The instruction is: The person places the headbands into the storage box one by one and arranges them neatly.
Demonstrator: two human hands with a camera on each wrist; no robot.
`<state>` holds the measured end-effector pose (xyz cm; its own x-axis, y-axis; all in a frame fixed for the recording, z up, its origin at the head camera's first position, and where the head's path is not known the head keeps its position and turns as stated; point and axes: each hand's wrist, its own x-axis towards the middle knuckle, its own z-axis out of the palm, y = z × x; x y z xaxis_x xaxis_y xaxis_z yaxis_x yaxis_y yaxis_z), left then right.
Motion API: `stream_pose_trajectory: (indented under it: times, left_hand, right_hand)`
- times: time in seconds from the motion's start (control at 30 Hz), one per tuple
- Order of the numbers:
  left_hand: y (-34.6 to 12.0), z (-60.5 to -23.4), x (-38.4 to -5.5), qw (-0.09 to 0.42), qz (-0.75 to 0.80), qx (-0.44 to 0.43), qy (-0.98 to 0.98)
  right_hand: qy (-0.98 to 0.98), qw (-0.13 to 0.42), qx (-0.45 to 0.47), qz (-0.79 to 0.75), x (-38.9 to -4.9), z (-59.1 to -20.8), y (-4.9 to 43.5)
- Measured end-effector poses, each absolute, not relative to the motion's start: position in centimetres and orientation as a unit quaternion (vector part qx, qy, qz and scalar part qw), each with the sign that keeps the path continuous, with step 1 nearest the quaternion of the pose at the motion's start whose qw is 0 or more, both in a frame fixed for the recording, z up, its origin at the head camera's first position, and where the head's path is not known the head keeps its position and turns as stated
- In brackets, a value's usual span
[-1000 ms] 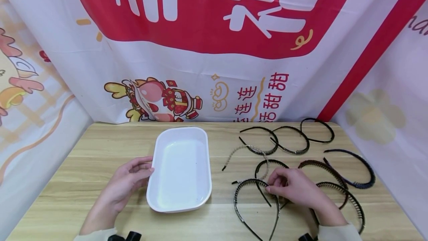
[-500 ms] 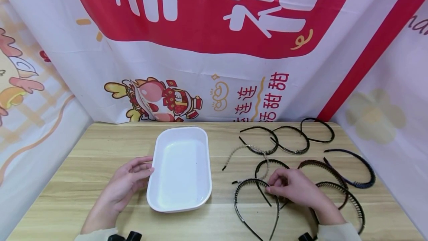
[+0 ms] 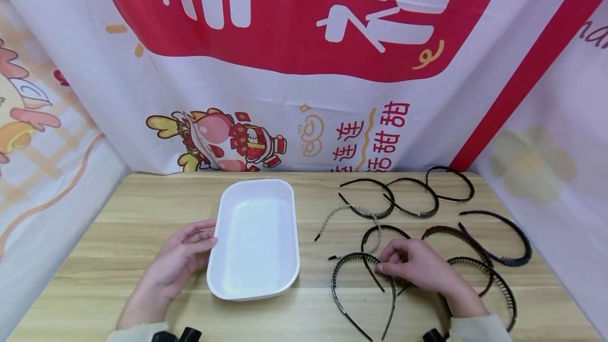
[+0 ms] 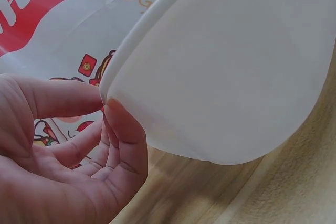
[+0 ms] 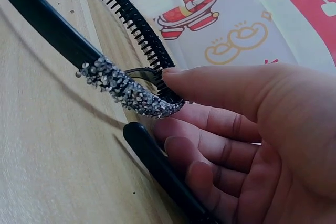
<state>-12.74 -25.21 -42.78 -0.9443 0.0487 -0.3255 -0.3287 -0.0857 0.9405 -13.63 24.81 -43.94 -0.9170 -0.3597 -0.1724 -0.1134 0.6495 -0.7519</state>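
My left hand [image 3: 178, 260] pinches the left rim of a white rectangular plastic tray [image 3: 254, 247] between thumb and fingers. The left wrist view shows the tray's outer wall [image 4: 220, 87] standing at a slant beside the fingers. At the right, my right hand [image 3: 418, 268] pinches a black toothed headband [image 3: 334, 278] on its curved band. Silvery sparkling stones cover part of this headband [image 5: 126, 90] in the right wrist view. Thumb and index meet on it, while the other fingers curl below. Another dark headband's end [image 5: 157, 163] lies just under those fingers.
A pale beaded headband [image 3: 328, 220] and a black one [image 3: 368, 239] overlap close behind the right hand. Brown [image 3: 456, 231] and black toothed headbands [image 3: 503, 284] lie around the right wrist. A dark blue one [image 3: 522, 241] and several more black ones sit farther back, before the printed cloth [image 3: 427, 120].
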Motion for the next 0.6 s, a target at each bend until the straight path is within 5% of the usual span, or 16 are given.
stream_pose_trajectory:
  times: [0.6]
  left_hand:
    - [-25.11,-42.62,-12.70,0.129,0.724,-0.108,0.669]
  right_hand:
    - [0.895,0.148,-0.128,-0.402,-13.63,-44.10,24.59]
